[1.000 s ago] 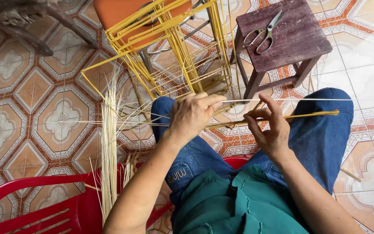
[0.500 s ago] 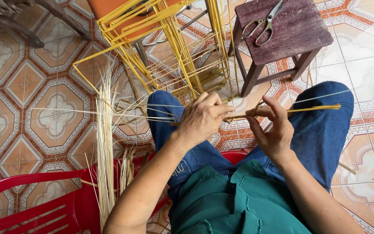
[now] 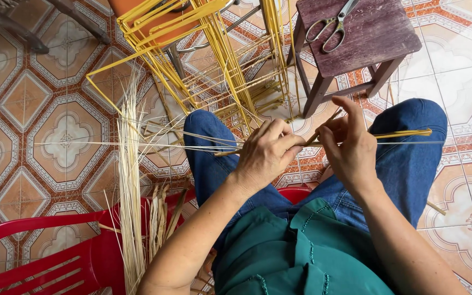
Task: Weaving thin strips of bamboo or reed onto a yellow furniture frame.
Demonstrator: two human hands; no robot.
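Stick (image 3: 400,134), thin and yellow, lies across the knees, in front of the stool (image 3: 356,38) and a little lower in the picture. The left hand (image 3: 266,153) closes its fingers around the stick's left part, together with some pale thin fibres (image 3: 137,145) that run far out to the left of the stick. The right hand (image 3: 350,145) pinches the stick near its middle between thumb and fingers, and the yellow end goes out to the right over the right knee. Behind the stick, yellow frames (image 3: 214,60) stand on the tiled floor (image 3: 55,125). Scissors (image 3: 334,24) lie on the stool. Left of the stick, a bundle of straw (image 3: 129,186) leans on a red chair (image 3: 45,257).
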